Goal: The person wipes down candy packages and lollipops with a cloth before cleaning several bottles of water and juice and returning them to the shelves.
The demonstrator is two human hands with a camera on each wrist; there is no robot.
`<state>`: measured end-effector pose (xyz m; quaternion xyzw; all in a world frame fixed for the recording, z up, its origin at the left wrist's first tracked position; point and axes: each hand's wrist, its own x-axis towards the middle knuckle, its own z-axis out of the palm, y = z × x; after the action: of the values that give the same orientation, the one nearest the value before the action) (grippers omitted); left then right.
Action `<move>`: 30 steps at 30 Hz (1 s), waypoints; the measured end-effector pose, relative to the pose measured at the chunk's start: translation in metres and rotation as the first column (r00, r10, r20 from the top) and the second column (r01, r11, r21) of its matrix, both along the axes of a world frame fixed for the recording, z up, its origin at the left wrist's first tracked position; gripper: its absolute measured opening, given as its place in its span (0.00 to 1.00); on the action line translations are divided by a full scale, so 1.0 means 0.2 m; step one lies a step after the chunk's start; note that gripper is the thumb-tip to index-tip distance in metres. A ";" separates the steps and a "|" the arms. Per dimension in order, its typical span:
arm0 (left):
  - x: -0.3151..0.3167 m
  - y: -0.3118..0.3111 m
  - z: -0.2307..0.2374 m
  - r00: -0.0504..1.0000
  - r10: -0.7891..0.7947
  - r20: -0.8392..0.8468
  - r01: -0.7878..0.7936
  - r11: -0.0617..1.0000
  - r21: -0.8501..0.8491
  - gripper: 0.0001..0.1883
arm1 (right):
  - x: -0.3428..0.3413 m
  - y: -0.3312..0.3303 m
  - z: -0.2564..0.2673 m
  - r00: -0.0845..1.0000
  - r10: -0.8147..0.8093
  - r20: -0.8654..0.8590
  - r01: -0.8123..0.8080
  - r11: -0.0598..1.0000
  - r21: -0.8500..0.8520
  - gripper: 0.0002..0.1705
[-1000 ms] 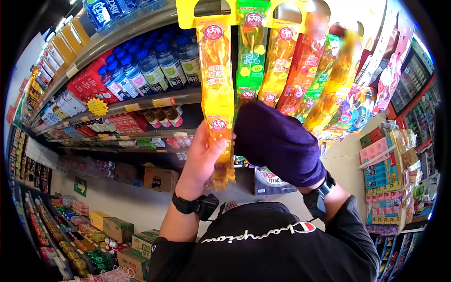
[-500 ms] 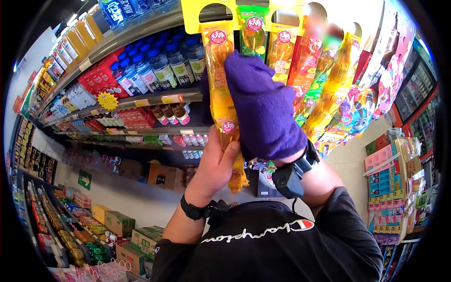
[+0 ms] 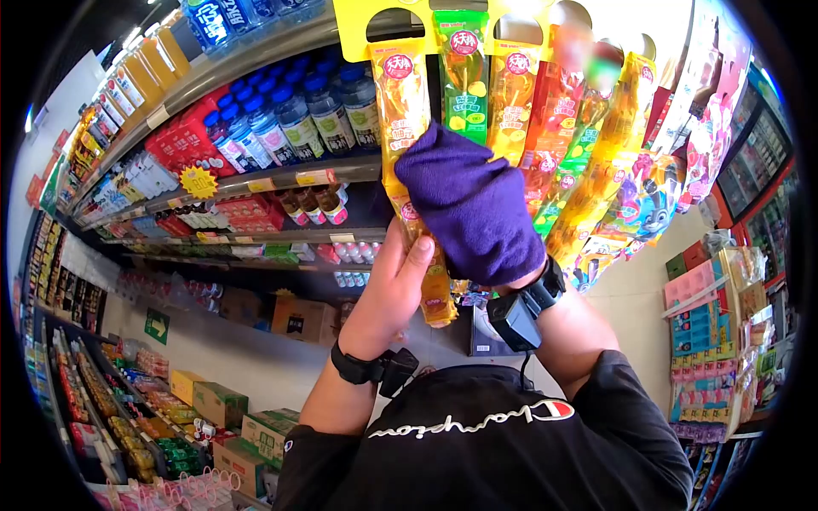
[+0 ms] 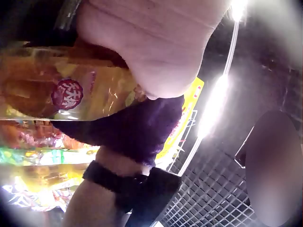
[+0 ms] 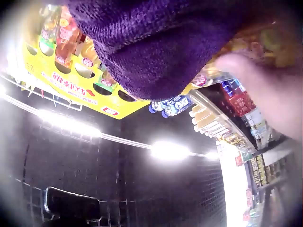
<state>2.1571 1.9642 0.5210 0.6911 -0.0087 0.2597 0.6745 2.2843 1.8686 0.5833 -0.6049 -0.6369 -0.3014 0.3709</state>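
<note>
My left hand (image 3: 383, 298) grips the lower part of a long yellow candy packet strip (image 3: 399, 94), thumb in front. The strip hangs from a yellow card (image 3: 354, 38) with round cut-outs. A purple cloth (image 3: 477, 209) covers my right hand like a mitt, so its fingers are hidden; only the bare wrist (image 4: 118, 163) shows below. The cloth lies over the strip's middle, just above my left thumb. In the left wrist view, the packet (image 4: 109, 90) runs under the left palm, with the cloth behind it.
More packets, among them a green one (image 3: 465, 77) and a red one (image 3: 554, 111), hang to the right. Shelves of blue-capped bottles (image 3: 302, 119) stand at the left. A box (image 3: 490, 336) is on the floor below. Boxes (image 3: 220, 404) stand lower left, and a goods rack (image 3: 707, 341) is at the right.
The cloth-covered right hand went from the strip's right side up over its upper part, then slid down a little. The left hand keeps its hold on the strip.
</note>
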 end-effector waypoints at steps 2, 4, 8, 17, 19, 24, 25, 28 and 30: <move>0.00 0.00 -0.01 0.999 -0.012 -0.033 0.010 0.999 -0.037 0.27 | -0.02 0.00 -0.06 0.999 0.018 -0.034 -0.018 1.000 -0.009 0.24; 0.02 0.01 -0.05 0.999 0.040 0.033 -0.041 0.998 0.045 0.23 | -0.05 -0.03 -0.08 0.993 0.050 -0.108 -0.053 0.998 -0.032 0.23; 0.00 0.02 -0.10 0.999 -0.023 -0.045 0.021 0.999 -0.043 0.22 | -0.02 -0.05 -0.16 0.992 0.053 -0.116 -0.062 0.995 -0.073 0.24; -0.30 0.22 0.29 0.993 0.006 -0.118 0.007 0.994 0.108 0.13 | -0.01 -0.07 -0.16 0.989 0.044 -0.142 -0.054 0.996 -0.068 0.16; -0.16 0.17 0.33 0.967 0.254 0.012 -0.253 0.955 0.154 0.14 | -0.01 -0.08 -0.18 0.986 0.043 -0.161 -0.056 0.995 -0.078 0.16; 0.14 0.15 0.35 0.988 0.135 0.078 -0.148 0.968 0.204 0.17 | -0.06 -0.12 -0.22 0.993 -0.007 -0.117 -0.006 0.994 -0.105 0.13; 0.16 0.15 0.36 0.995 0.098 0.030 -0.102 0.977 0.185 0.17 | -0.07 -0.12 -0.24 0.995 -0.068 -0.068 0.057 0.987 -0.149 0.12; 0.23 0.14 0.32 0.990 0.130 0.056 -0.138 0.978 0.157 0.15 | -0.07 -0.15 -0.26 0.987 -0.123 -0.104 0.095 0.966 -0.240 0.10; 0.26 0.13 0.29 0.984 0.167 0.056 -0.173 0.978 0.114 0.14 | -0.08 -0.17 -0.29 0.960 -0.107 -0.260 0.032 0.960 -0.279 0.10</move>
<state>2.2089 1.9899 0.5781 0.7217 0.0194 0.3313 0.6075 2.2681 1.8348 0.5261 -0.7080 -0.5933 -0.1377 0.3575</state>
